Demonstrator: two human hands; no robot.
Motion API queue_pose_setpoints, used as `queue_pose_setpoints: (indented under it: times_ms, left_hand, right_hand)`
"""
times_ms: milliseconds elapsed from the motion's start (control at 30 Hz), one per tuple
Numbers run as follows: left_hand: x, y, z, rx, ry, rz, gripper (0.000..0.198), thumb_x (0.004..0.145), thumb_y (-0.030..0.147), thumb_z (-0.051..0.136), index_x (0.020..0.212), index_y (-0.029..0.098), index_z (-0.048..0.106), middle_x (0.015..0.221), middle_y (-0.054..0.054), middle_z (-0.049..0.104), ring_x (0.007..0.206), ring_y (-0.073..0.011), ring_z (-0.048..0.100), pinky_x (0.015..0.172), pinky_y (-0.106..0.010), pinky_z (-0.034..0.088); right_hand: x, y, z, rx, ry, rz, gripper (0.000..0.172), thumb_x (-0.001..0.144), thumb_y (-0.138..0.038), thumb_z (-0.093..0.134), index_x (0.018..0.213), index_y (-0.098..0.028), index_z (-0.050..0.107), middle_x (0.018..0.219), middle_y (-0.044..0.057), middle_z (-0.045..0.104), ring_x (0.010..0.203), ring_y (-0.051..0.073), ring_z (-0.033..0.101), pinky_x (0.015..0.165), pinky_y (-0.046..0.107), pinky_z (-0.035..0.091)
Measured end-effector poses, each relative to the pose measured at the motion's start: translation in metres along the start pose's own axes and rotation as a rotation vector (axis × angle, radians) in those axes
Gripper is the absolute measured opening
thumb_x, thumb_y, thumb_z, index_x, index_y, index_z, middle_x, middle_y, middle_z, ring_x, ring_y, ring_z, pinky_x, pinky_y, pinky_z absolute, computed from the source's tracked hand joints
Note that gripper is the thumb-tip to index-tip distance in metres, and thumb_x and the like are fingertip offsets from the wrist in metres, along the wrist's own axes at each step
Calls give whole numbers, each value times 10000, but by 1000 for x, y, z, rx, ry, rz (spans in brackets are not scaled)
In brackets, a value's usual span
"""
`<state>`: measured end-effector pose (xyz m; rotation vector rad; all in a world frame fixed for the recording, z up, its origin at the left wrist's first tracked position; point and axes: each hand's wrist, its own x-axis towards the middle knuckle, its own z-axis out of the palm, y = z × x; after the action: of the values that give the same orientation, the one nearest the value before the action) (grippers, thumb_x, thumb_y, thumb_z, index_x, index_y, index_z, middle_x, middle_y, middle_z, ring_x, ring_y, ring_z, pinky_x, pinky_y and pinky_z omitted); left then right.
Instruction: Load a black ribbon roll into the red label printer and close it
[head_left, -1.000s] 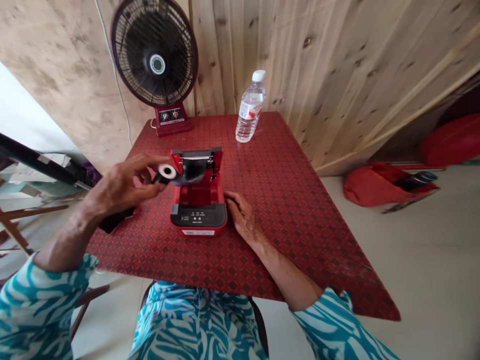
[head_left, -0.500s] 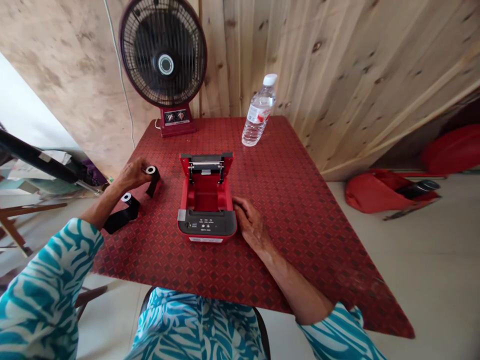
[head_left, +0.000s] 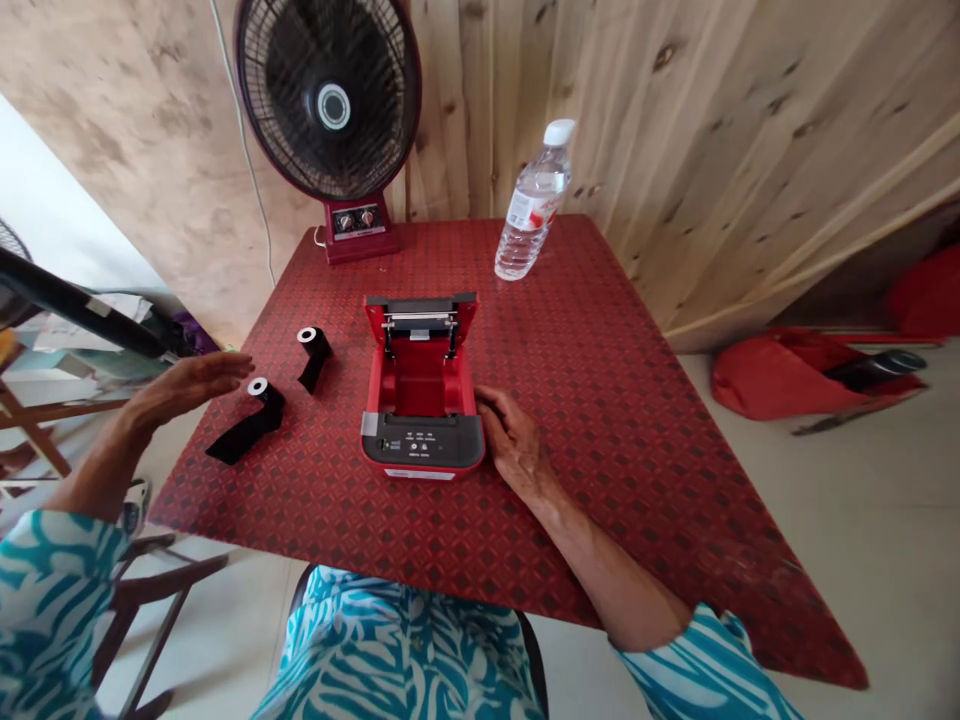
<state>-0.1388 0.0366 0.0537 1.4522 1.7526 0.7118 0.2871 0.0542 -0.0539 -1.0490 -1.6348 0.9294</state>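
Note:
A small red and black label printer [head_left: 424,440] stands on the table with its lid [head_left: 420,318] raised and its red inner bay [head_left: 421,388] bare. My right hand [head_left: 514,445] is closed against the printer's right side, with its fingertips partly hidden. My left hand [head_left: 187,388] is held out at the table's left edge, fingers stretched and nothing in them. Closest to it is a black roll [head_left: 262,395] with a white core, its loose strip trailing toward me. A second black roll [head_left: 312,345] stands a little farther back, with a shorter strip hanging loose.
A dark red fan [head_left: 332,105] stands at the table's back left against the wooden wall. A clear water bottle [head_left: 529,215] is at the back. The table [head_left: 600,480] has a red patterned cover. On the floor to the right lies a red bag [head_left: 757,375].
My left hand has let go of the farther black roll and drawn back left, fingers extended. That roll remains standing on the table. My right hand stays at the printer; the view has shifted slightly.

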Motion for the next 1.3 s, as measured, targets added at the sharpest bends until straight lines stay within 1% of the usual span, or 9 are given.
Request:
queue_pose_setpoints:
  times_ms: [167, 267, 400, 533, 600, 733, 867, 1000, 1300]
  left_hand:
    - [-18, -11, 21, -1, -14, 18, 516, 629, 441, 832, 1096, 277, 688, 1101, 8, 729, 889, -196, 682, 755, -267, 556]
    - [-18, -7, 32, 43, 40, 29, 417, 627, 479, 815, 958, 240, 731, 961, 0, 752, 873, -220, 674, 758, -281, 544]
    - [-27, 1, 40, -117, 44, -19, 338, 645, 461, 807, 901, 266, 705, 923, 9, 756, 842, -220, 679, 752, -308, 544]
    - [-47, 29, 55, -300, 57, 87, 276, 673, 380, 804, 872, 280, 641, 948, -1, 755, 822, -209, 684, 775, -334, 542]
    - [-55, 53, 70, -255, 32, 187, 293, 660, 355, 811, 891, 269, 654, 934, -32, 753, 854, -234, 684, 820, -361, 534]
    - [-54, 106, 104, -85, -179, 324, 337, 720, 324, 760, 1041, 235, 708, 990, -77, 726, 953, -276, 660, 864, -362, 516]
    - [-40, 136, 129, -186, -428, 325, 382, 780, 347, 725, 1130, 198, 689, 970, -89, 720, 853, -239, 666, 748, -316, 533]
    - [-33, 139, 137, -270, -588, 253, 452, 842, 373, 676, 1229, 145, 629, 951, -97, 716, 823, -207, 666, 731, -288, 531]
    - [-34, 136, 137, -342, -606, 227, 433, 873, 312, 661, 1276, 171, 589, 1075, -110, 704, 968, -217, 670, 810, -280, 531]
  right_hand:
    - [0, -1, 1, -6, 11, 10, 276, 931, -331, 435, 1105, -264, 638, 1091, 46, 691, 1002, 215, 639, 896, 397, 509]
    - [-1, -2, 1, -11, 18, 9, 275, 928, -336, 438, 1098, -264, 642, 1086, 48, 693, 1001, 217, 640, 899, 401, 509]
    - [-1, -1, 2, -2, 24, 6, 279, 921, -322, 437, 1100, -254, 641, 1077, 52, 695, 1004, 216, 642, 906, 405, 505]
    - [0, -1, 2, 3, 21, 12, 277, 919, -318, 437, 1090, -261, 647, 1069, 47, 695, 1002, 211, 639, 895, 395, 507]
    - [0, -2, 2, 6, 18, 11, 277, 917, -312, 433, 1083, -259, 648, 1057, 47, 692, 996, 206, 639, 885, 383, 510]
    - [0, -3, 2, 3, 4, -7, 273, 915, -290, 422, 1070, -231, 639, 1044, 63, 683, 1002, 204, 636, 895, 378, 503]
    - [1, -3, 3, 17, 2, -24, 270, 916, -260, 407, 1066, -203, 624, 1037, 79, 675, 1000, 198, 636, 893, 364, 497]
    - [2, -2, 3, 19, -5, -39, 264, 913, -224, 401, 1069, -208, 613, 1043, 72, 675, 986, 183, 636, 883, 350, 497]
    - [2, 1, 5, 25, 12, -51, 257, 918, -225, 406, 1069, -220, 614, 1029, 62, 676, 983, 181, 639, 877, 343, 497]
